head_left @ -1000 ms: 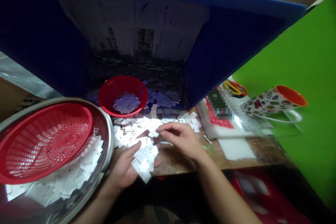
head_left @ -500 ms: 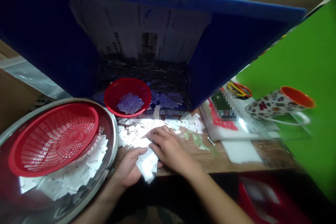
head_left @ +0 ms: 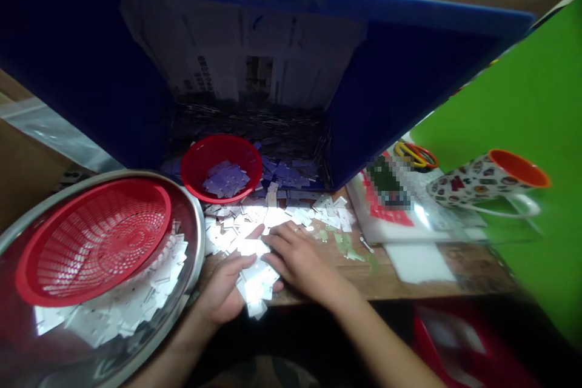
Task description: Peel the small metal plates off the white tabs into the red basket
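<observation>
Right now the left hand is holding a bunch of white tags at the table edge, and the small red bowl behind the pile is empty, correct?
Not quite. The head view shows the small red bowl holds a heap of pale tags, so it is not empty. The rest stands: the left hand holds a bunch of white tags at the table edge.

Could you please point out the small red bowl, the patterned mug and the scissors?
small red bowl (head_left: 199, 165): head view, inner wall.
patterned mug (head_left: 473, 182): head view, side.
scissors (head_left: 416, 154): head view, handles.
</observation>
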Motion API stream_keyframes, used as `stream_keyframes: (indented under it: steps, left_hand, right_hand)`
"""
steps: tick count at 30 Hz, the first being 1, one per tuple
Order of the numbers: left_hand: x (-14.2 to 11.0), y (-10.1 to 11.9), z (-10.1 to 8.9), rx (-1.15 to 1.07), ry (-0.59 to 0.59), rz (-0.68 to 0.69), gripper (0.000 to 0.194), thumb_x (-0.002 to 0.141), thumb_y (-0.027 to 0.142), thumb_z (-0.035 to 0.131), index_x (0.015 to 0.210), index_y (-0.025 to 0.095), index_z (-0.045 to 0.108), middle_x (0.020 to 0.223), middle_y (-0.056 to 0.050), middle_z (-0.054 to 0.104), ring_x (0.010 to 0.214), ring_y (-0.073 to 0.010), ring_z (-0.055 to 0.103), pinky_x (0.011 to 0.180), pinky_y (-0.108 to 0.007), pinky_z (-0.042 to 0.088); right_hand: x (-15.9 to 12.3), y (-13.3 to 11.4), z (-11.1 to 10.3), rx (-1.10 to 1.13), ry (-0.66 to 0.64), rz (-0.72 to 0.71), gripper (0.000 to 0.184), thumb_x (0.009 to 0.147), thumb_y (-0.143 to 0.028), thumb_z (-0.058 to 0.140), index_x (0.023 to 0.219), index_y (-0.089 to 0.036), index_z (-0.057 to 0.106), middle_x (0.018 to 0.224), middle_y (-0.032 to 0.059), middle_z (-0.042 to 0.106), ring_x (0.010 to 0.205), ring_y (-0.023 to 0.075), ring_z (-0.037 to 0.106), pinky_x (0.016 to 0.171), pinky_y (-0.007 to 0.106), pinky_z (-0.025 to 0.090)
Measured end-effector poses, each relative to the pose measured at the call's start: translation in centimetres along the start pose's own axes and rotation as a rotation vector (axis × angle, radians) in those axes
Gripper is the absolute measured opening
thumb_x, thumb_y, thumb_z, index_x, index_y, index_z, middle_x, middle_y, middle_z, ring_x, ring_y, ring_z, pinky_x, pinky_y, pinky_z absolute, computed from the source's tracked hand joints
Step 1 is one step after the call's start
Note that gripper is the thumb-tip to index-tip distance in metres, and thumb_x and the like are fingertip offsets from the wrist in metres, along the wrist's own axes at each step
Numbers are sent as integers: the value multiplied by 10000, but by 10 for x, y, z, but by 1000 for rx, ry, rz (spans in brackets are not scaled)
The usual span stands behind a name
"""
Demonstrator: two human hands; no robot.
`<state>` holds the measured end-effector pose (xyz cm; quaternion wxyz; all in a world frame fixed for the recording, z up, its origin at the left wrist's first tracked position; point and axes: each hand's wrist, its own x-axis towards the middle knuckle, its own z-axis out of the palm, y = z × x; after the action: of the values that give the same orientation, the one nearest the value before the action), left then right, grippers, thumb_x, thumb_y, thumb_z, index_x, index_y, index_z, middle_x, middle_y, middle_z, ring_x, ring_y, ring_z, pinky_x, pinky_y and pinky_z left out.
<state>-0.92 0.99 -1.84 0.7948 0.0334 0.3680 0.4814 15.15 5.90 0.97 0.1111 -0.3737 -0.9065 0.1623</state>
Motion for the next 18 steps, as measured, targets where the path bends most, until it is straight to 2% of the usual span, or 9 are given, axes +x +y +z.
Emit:
stream_keyframes:
  steps: [4, 9, 13, 15, 18]
  left_hand:
    - [1, 0, -1, 4, -25, -12, 653, 827, 92, 557, 1429, 298, 406, 1228, -69, 672, 948, -253, 685, 798, -393, 578]
    - [2, 0, -4, 5, -44, -11, 648, 860, 116, 542, 1442, 339, 366, 1201, -33, 690, 975, -245, 680, 811, -377, 572]
    - [2, 0, -4, -3, -19, -15, 590, 851, 107, 545, 1409, 273, 444, 1209, -61, 687, 1001, -263, 673, 852, -391, 560]
    - [2, 0, -3, -2, -8, -5, 576, 846, 96, 544, 1392, 266, 470, 1214, -67, 684, 999, -261, 675, 860, -395, 559]
    - [2, -1, -2, -12, -24, -11, 595, 853, 91, 537, 1403, 299, 447, 1212, -59, 685, 988, -255, 680, 847, -401, 568]
  right_hand:
    - [0, 7, 0, 80, 19, 25, 165, 925, -253, 545, 1043, -164, 618, 993, 90, 624, 944, 226, 534, 822, 360, 466]
    - [1, 12, 8, -9, 69, 12, 148, 926, -246, 537, 1015, -154, 611, 959, 99, 626, 930, 246, 535, 823, 391, 473]
    - [-2, 17, 10, -27, 110, -35, 183, 961, -229, 458, 974, -164, 629, 922, 99, 630, 904, 236, 544, 806, 390, 473]
    - [-5, 17, 7, 33, 95, -42, 200, 960, -251, 472, 1074, -170, 615, 977, 98, 636, 947, 235, 545, 829, 388, 474]
    - [-7, 16, -1, 117, 39, -56, 334, 948, -271, 510, 1277, -213, 521, 1137, 82, 618, 1058, 233, 533, 906, 393, 462]
